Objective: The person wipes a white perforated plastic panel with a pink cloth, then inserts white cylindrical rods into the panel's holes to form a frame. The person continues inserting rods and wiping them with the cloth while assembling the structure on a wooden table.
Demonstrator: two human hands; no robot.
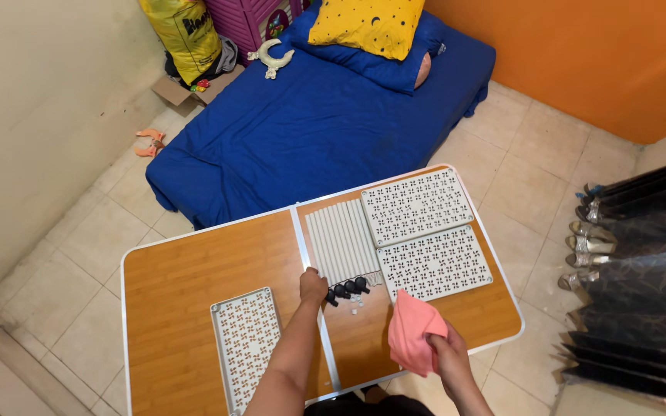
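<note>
Left hand (pixel 314 286), fingers curled together, rests by the black casters (pixel 346 290) below the tubes (pixel 342 241); right hand (pixel 442 353), fingers clamped on a pink cloth (pixel 412 331), holds it off the worktop (pixel 186 270) beside the panels (pixel 433 262).

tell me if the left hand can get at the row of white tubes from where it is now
Probably yes. The left hand rests at the near end of the white tubes, beside the small black pieces, and nothing lies over the tubes. The right hand is off to the side, holding a pink cloth.
</note>
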